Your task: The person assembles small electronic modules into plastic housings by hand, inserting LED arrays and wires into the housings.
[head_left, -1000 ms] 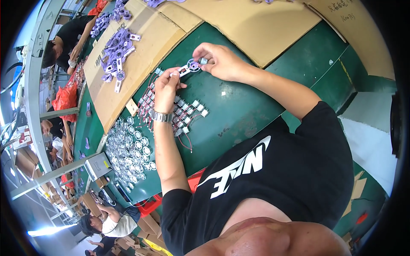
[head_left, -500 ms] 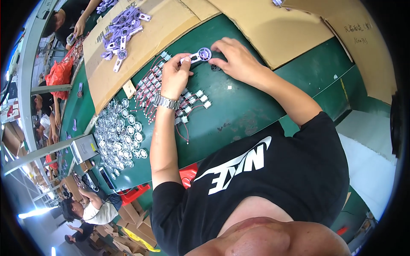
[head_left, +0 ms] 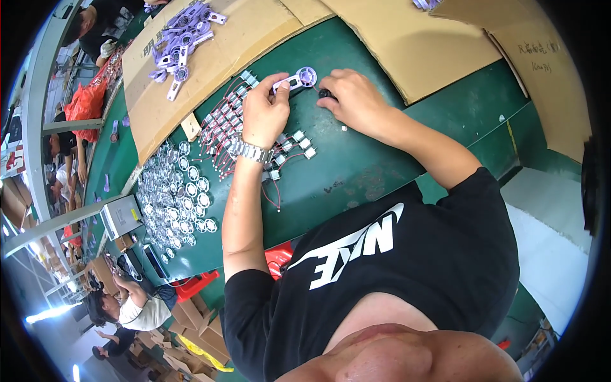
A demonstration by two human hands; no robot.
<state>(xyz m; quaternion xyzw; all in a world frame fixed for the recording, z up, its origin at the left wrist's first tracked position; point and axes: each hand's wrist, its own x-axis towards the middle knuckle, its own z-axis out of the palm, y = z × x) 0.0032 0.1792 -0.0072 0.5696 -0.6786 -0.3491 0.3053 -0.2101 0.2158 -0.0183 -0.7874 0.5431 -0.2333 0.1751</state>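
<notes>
My left hand [head_left: 266,113] pinches the white handle of a purple-and-white plastic housing [head_left: 307,77], whose round, spoked end points to the right. Just right of that end, my right hand [head_left: 354,99] closes its fingertips on a small black piece [head_left: 325,94]; its exact kind is hard to make out. Beneath and beside my left wrist, small silver motors [head_left: 229,119] with red and black wires lie in rows on the green table [head_left: 382,156]. A small white bit [head_left: 344,128] rests below my right hand.
Purple-and-white housings [head_left: 181,54] are heaped on cardboard [head_left: 248,32] at the far left. Many clear-and-silver rings [head_left: 184,207] cover the table's left part. More cardboard [head_left: 388,38] lies at the far right. Other people work beyond the metal frame at left.
My right hand has come down from beside the housing's round end, and its fingers have closed on the small black piece. My left hand keeps the housing nearly in place.
</notes>
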